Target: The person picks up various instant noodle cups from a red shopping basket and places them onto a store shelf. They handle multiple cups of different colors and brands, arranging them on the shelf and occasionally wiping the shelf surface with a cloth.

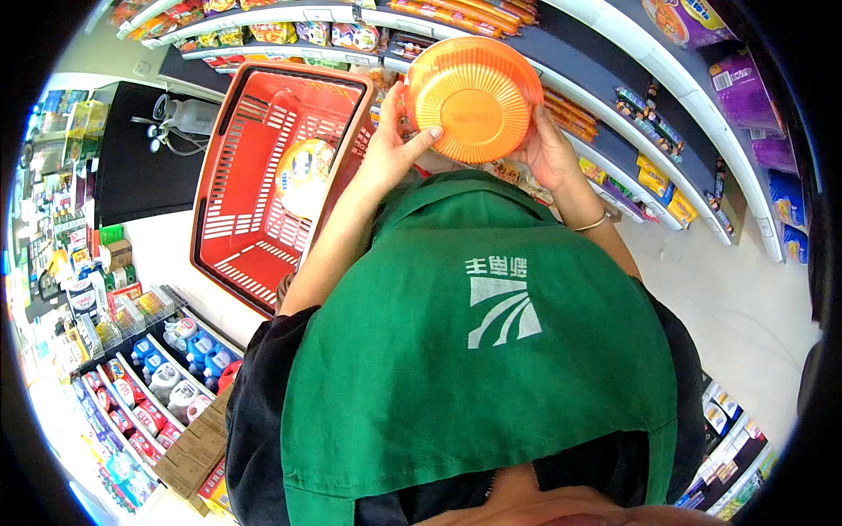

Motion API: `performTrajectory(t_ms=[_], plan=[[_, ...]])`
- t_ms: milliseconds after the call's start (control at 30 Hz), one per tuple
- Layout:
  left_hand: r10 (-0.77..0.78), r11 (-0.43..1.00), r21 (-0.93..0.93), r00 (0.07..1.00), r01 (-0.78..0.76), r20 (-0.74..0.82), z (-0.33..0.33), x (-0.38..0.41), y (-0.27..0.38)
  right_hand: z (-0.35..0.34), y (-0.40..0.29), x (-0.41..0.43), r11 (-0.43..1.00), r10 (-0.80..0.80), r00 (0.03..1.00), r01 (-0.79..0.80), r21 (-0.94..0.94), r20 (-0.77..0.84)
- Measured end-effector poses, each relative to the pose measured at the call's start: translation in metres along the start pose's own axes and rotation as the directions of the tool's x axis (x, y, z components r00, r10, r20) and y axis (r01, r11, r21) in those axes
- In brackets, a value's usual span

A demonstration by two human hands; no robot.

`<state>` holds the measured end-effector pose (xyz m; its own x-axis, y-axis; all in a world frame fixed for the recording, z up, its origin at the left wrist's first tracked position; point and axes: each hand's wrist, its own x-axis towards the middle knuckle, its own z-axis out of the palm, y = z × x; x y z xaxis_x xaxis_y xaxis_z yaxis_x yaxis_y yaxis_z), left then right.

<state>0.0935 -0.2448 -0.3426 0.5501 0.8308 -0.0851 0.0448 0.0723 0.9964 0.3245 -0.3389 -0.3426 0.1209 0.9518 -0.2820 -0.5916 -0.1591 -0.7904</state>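
Observation:
An orange round plastic tub (472, 108) is held between my two hands in front of the shelves. Its ribbed base faces up towards me, and its far side is hidden. My left hand (401, 135) grips the left rim, with the thumb lying across the base. On the right side, my right hand (549, 148) holds the rim, its fingers partly hidden under the tub. Left of my left forearm is a red plastic shopping basket (240, 158). Inside it lies one round packaged tub (304, 176) with a printed white, yellow and blue cover.
Curved by the lens, a store shelf (579, 59) with sausage sticks and snack packs runs ahead and right. Purple packs (746, 92) stand at far right. Detergent bottles (197, 352) fill a shelf at lower left, beside a cardboard box (194, 447). A black panel (154, 158) stands left of the basket.

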Motion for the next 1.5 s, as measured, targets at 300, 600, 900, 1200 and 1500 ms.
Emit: performTrajectory(t_ms=[300,600,900,1200,1500], plan=[[0.073,0.997,0.042,0.995,-0.071,-0.065,0.000,-0.006,0.005,0.003,0.000,0.005,1.000,0.007,1.000,-0.008,0.023,0.028],[0.113,0.979,-0.158,0.990,-0.126,-0.090,0.001,-0.012,0.015,0.001,0.003,0.010,0.995,0.048,0.996,-0.055,0.083,0.080],[0.018,0.939,-0.343,1.000,-0.022,-0.014,-0.003,-0.019,0.032,0.000,0.007,0.012,0.987,0.078,0.990,-0.093,0.128,0.119],[0.050,0.938,-0.343,0.999,-0.050,-0.009,-0.002,-0.019,0.028,0.007,0.007,0.008,0.990,0.070,0.995,-0.078,0.117,0.071],[0.016,0.943,-0.333,1.000,-0.022,-0.018,-0.001,-0.024,0.029,0.010,0.006,0.004,0.991,0.064,0.996,-0.071,0.113,0.058]])
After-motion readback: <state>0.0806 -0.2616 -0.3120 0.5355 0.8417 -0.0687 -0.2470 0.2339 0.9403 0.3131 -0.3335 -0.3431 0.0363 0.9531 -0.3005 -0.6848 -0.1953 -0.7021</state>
